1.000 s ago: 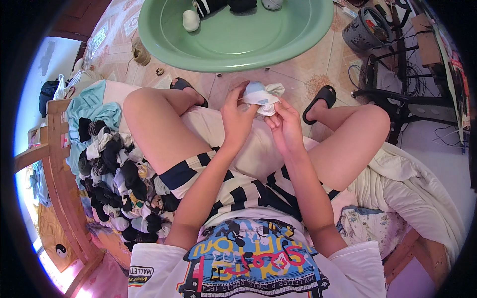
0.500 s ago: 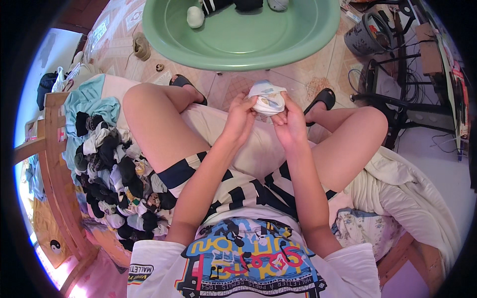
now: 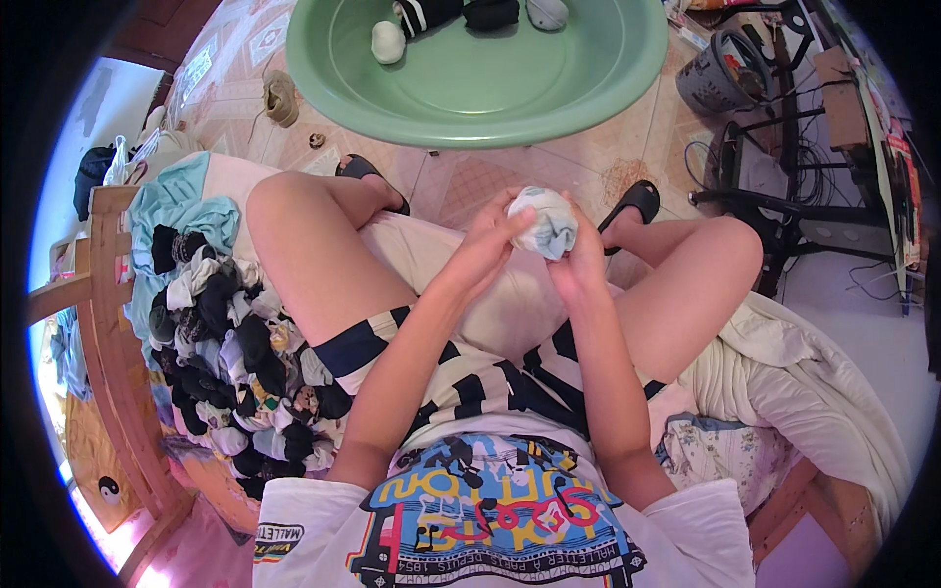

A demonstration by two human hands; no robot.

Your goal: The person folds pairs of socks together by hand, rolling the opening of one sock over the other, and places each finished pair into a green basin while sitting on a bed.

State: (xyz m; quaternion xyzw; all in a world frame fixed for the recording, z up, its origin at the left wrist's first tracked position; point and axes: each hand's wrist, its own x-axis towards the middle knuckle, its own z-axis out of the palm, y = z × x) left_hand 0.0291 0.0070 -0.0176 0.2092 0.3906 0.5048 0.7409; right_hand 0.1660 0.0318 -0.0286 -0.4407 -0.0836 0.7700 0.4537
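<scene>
Between my knees I hold a white rolled sock bundle (image 3: 546, 225) with pale blue-grey patches. My left hand (image 3: 493, 243) is closed on its left side, the thumb lying across the top. Along the other side, my right hand (image 3: 582, 257) wraps the bundle with its fingers partly hidden. Past my hands stands a green basin (image 3: 461, 132) with several balled socks at its far side: a white one (image 3: 388, 42), a black one with white stripes (image 3: 431, 15), a black one (image 3: 491, 13) and a grey one (image 3: 547, 14).
A heap of loose socks (image 3: 240, 353), mostly black, white and grey, lies left of my thigh beside a light-blue cloth (image 3: 181, 201). A wooden rail (image 3: 113, 343) borders the left. White bedding (image 3: 784, 363) lies at right; a grey bin (image 3: 725, 73) stands beyond.
The flatter white sock has become a rounder bundle, turned so a blue-grey part faces up. Both hands have come slightly nearer to me and closed around it.
</scene>
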